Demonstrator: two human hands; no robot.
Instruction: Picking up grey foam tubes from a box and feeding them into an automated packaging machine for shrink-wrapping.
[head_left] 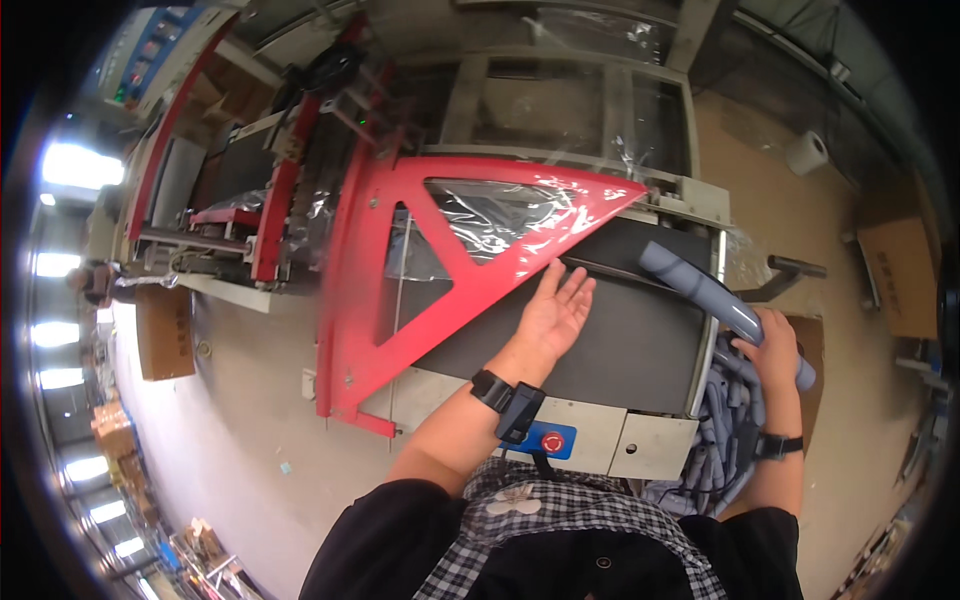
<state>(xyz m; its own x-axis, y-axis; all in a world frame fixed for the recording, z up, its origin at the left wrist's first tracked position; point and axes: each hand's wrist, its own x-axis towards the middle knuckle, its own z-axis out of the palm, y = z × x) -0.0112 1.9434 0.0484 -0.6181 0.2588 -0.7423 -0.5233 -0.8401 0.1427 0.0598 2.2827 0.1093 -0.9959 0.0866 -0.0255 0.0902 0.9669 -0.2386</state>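
Step in hand, as judged from the scene: loading a rolled item onto the dark conveyor belt (610, 340) of a film-wrapping machine.

Left hand (553, 315): open, fingers extended and loosely spread, palm resting flat on the belt just beside the lower edge of the red triangular frame (390, 290). It grips nothing. A black wrist device (508, 400) is strapped to this forearm.

Right hand (772, 345): closed around a grey-blue rolled tube (715, 298), probably a rolled mat or sheet; the fisheye edge makes the material hard to confirm. The grasp is near the roll's lower end. The roll's upper end is raised and tilted toward the belt, over the machine's right rail, not yet lying on the belt surface.

A heap of similar grey-blue rolls (715, 440) lies below the right hand, beside the machine's right side.

Clear plastic film (500, 215) spans the opening in the red frame, behind the belt. A red stop button (553, 441) sits on the front panel, near the person's body.

Next move, as a judgement: lowering the roll onto the belt calls for aligning it across the belt width, clear of the left hand and short of the film.
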